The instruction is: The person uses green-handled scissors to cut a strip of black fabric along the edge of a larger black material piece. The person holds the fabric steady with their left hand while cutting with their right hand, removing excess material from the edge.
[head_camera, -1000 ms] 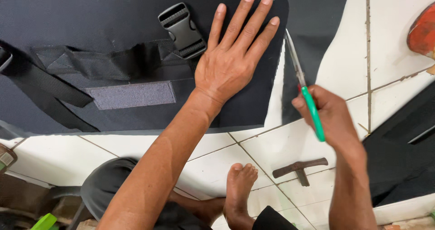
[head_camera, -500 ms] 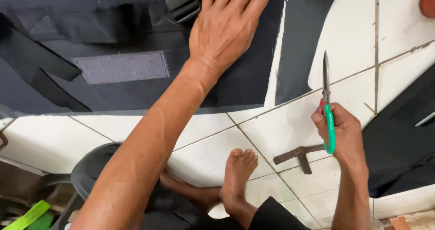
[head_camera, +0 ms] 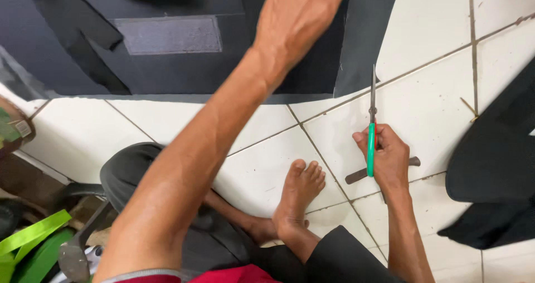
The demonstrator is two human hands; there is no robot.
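My left hand [head_camera: 298,15] lies flat, fingers out of view past the top edge, on a large black fabric panel [head_camera: 184,66] with a grey hook-and-loop patch [head_camera: 170,35] sewn on it. My right hand [head_camera: 390,160] grips a pair of green-handled scissors [head_camera: 371,127], blades closed and pointing away from me toward a dark grey fabric strip [head_camera: 365,32]. The scissor tip is just below that strip's lower edge. Both hands work over a white tiled floor [head_camera: 423,77].
My bare foot [head_camera: 298,196] rests on the tiles between my arms. A small dark T-shaped tool [head_camera: 356,175] lies under my right hand. Black fabric pieces [head_camera: 493,166] lie at the right. Green webbing [head_camera: 33,244] sits at the bottom left.
The view has shifted so the fabric panel sits higher in frame. My right hand with the scissors has moved down and closer to me; my left hand stays pressed on the panel.
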